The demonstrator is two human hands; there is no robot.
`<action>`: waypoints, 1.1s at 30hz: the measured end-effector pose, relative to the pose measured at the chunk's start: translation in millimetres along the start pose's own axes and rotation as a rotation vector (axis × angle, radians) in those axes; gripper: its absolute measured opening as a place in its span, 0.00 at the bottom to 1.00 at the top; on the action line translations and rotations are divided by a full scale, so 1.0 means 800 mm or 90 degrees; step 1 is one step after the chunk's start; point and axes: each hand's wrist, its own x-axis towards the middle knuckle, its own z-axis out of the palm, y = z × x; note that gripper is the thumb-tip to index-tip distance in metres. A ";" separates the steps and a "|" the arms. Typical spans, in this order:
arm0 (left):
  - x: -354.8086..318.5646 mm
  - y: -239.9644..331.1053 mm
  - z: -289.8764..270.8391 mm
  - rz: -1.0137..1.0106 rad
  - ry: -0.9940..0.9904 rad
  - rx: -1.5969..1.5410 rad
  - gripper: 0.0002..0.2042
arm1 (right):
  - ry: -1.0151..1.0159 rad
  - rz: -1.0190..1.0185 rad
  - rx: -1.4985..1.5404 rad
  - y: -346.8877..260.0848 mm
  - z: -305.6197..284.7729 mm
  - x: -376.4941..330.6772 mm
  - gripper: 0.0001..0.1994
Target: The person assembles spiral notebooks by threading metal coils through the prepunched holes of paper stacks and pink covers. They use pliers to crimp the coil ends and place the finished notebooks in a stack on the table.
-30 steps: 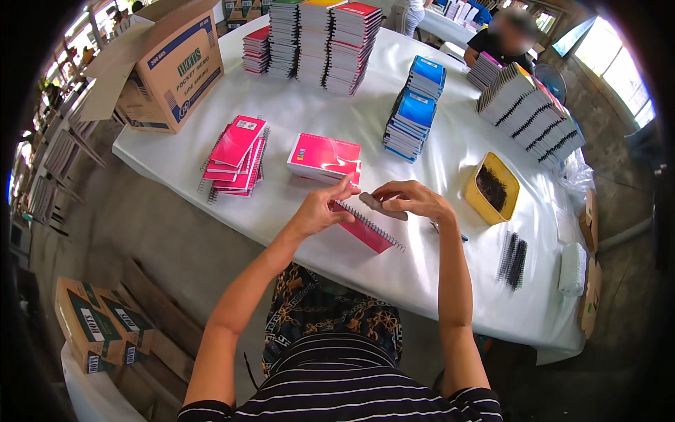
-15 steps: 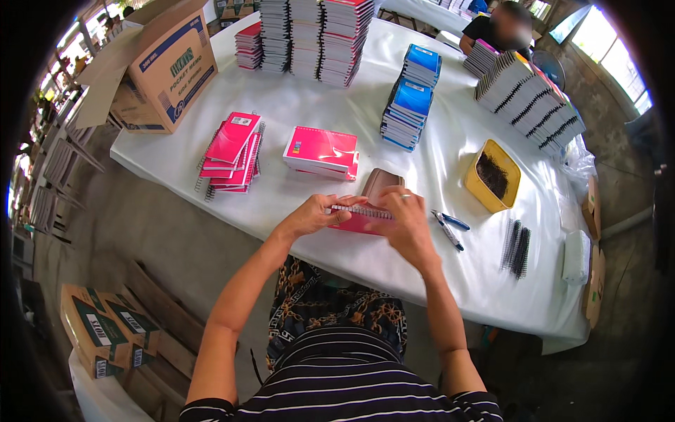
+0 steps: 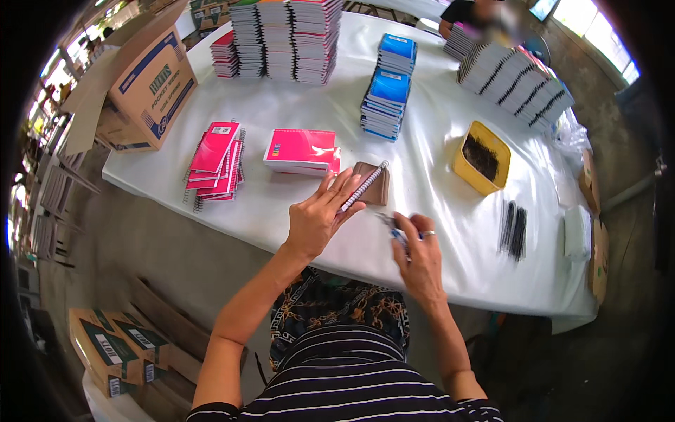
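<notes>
My left hand (image 3: 318, 216) grips a small spiral notebook (image 3: 363, 188), its coil turned up and slanting away to the right. Most of its cover is hidden behind my fingers. Under the coil's far end lies a brown, wallet-like block (image 3: 380, 191) on the table. Just to the right, my right hand (image 3: 422, 261) is closed round blue-handled pliers (image 3: 396, 232), the jaws pointing toward the notebook; they are slightly blurred. Pink notebooks without visible coils (image 3: 302, 146) are stacked beyond my left hand. Coiled pink notebooks (image 3: 214, 156) lie in a loose pile farther left.
Blue notebooks (image 3: 389, 88) stand stacked behind the block. A yellow tub (image 3: 481, 184) of dark bits and a bundle of black coils (image 3: 515, 232) lie to the right. Tall notebook stacks (image 3: 281, 46) and an open carton (image 3: 151, 91) stand far left. A person (image 3: 460, 14) sits at the far right.
My right hand has left the notebook and picked up the pliers from the table. The notebook has swung from lying crosswise to slanting, held by my left hand alone. The view has shifted slightly.
</notes>
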 end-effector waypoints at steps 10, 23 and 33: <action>0.006 0.012 -0.008 0.018 0.023 0.080 0.24 | -0.001 -0.120 -0.038 -0.022 0.018 0.017 0.23; 0.005 0.006 -0.015 0.031 0.034 0.130 0.23 | -0.319 0.209 0.382 -0.036 0.007 0.035 0.14; 0.057 -0.091 -0.103 0.116 0.142 0.261 0.26 | -0.242 0.204 0.209 0.078 -0.016 0.070 0.16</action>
